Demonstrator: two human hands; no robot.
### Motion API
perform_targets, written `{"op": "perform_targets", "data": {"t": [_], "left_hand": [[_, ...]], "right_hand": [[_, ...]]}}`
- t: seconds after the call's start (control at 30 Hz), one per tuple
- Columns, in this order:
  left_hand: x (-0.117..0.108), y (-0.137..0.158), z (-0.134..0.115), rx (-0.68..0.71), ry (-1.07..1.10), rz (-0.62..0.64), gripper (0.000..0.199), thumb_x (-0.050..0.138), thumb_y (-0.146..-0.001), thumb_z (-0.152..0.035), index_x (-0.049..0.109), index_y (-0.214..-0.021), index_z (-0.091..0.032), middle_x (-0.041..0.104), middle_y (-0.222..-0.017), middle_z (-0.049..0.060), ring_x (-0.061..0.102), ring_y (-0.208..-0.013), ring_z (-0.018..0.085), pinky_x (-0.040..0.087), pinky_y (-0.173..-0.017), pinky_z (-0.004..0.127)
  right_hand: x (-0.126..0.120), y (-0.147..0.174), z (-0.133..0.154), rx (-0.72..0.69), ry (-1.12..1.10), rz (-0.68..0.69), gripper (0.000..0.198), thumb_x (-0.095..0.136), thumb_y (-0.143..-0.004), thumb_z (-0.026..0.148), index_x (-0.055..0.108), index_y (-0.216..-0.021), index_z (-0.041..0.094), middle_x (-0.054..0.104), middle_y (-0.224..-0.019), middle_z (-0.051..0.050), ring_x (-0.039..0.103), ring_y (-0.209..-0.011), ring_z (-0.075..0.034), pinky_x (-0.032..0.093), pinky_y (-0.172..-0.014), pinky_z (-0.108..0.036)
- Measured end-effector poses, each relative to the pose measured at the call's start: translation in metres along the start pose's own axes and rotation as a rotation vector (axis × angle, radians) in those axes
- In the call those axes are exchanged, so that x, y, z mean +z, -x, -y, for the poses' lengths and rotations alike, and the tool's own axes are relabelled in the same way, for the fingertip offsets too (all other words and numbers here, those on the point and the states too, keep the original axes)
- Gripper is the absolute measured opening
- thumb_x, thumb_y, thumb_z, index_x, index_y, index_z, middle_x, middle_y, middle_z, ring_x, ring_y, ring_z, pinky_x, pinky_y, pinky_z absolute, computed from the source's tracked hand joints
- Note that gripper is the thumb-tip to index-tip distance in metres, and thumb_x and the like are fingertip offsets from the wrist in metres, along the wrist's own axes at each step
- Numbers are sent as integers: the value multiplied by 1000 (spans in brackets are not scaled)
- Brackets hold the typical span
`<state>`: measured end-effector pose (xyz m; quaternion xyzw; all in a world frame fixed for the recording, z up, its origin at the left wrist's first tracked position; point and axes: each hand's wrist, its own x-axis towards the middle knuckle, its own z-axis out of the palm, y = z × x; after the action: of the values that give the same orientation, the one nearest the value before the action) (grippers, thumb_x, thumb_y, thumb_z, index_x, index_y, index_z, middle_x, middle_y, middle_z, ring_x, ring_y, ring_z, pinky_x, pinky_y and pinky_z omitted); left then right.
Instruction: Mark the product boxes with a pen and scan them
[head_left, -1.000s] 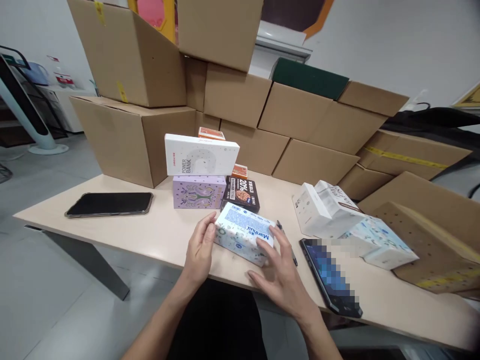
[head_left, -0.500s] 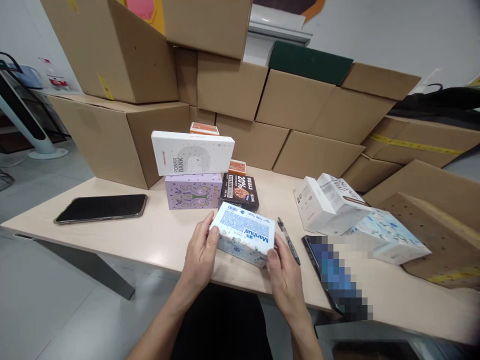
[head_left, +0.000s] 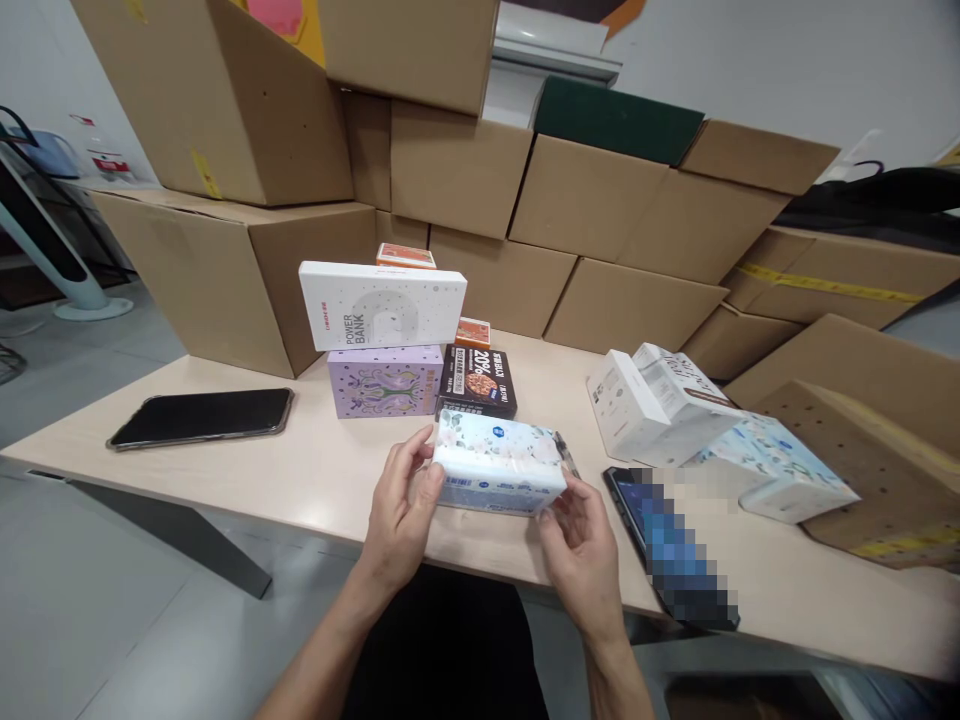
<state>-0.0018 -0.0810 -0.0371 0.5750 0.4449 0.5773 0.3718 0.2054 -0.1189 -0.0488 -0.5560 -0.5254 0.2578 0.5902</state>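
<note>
Between my two hands is a pale blue-and-white floral tissue pack [head_left: 501, 460], just above the near edge of the table. My left hand [head_left: 403, 500] grips its left end, thumb on the near side. At the right end, the fingers of my right hand [head_left: 581, 535] hold the corner, thumb near the lower edge. Behind the pack stand a black box [head_left: 480, 380] marked 20% and a purple patterned box [head_left: 384, 382]. A white power bank box [head_left: 382, 308] rests on the purple one. The pack partly covers a pen [head_left: 565, 453].
A black phone [head_left: 201, 417] lies at the left, and a second phone [head_left: 675, 550] with a blurred screen at the right. White boxes [head_left: 628, 405] and another floral pack [head_left: 787, 465] are farther right. Stacked cardboard boxes [head_left: 592, 200] line the back.
My hands have turned the tissue pack over, so the printed Manhua face has rolled toward me and a floral side is now on top. My right hand's fingers have shifted at its end.
</note>
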Motion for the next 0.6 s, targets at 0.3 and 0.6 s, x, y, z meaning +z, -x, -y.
{"op": "perform_targets", "data": {"t": [0.3, 0.6], "left_hand": [[2, -1, 0, 29, -92, 16, 56, 45, -100, -47, 35, -153, -31, 53, -125, 7, 53, -119, 23, 45, -106, 43], [4, 2, -2, 108, -191, 69, 40, 45, -100, -43, 54, -138, -33, 30, -143, 9, 34, -141, 29, 38, -116, 53]], "right_hand": [[1, 1, 5, 29, -10, -33, 42, 66, -87, 46, 57, -120, 20, 64, -125, -15, 64, -112, -26, 53, -96, -46], [-35, -36, 25, -44, 766, -146, 59, 42, -94, 65, 68, -114, 16, 65, -103, -15, 61, -92, -28, 48, -81, -42]]}}
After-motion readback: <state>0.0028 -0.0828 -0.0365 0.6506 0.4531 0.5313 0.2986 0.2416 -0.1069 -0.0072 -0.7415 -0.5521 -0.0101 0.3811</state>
